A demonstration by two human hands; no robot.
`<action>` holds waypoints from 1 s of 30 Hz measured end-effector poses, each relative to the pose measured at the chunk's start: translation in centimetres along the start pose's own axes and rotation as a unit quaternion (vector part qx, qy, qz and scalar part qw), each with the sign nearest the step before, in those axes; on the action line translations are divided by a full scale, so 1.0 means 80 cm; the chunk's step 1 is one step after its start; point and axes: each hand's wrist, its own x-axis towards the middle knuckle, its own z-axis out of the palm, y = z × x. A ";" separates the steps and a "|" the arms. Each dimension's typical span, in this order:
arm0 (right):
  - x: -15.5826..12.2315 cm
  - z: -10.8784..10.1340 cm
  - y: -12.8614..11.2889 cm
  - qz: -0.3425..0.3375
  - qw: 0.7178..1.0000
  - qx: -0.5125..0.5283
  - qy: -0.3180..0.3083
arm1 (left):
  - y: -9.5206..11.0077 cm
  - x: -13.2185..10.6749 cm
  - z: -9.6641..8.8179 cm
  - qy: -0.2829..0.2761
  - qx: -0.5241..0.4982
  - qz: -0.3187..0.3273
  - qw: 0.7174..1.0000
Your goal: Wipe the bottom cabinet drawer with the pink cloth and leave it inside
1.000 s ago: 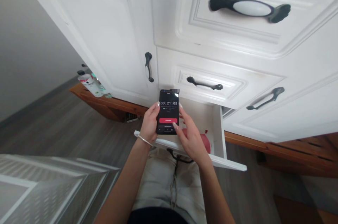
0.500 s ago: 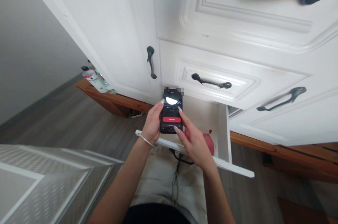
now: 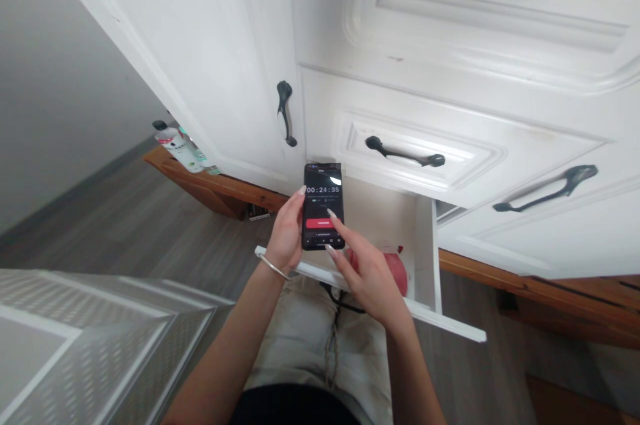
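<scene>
My left hand grips a black phone by its left edge and holds it upright over an open white drawer. The screen shows a timer and a red button. My right hand holds nothing; its index fingertip rests on the screen near the red button and another finger touches the phone's lower right corner. A red, rounded object lies in the drawer, partly hidden behind my right hand. A thin bracelet circles my left wrist.
White cabinet door with a dark handle stands to the left; shut drawers with dark handles are above and to the right. Bottles stand on a wooden ledge at left. A white panelled surface lies lower left. Grey wood floor below.
My right index finger has moved from the phone's right edge onto the screen. The camera has tilted so the cabinet shifted up in view. The timer reads clearly again after a glare.
</scene>
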 end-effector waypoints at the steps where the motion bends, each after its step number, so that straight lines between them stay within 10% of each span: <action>1: 0.000 0.000 0.000 -0.001 1.000 -0.001 0.000 | 0.000 0.000 0.000 0.001 -0.002 0.000 1.000; 30: -0.001 0.004 0.001 0.044 0.999 -0.030 0.001 | 0.003 -0.003 -0.001 -0.027 0.012 0.026 0.999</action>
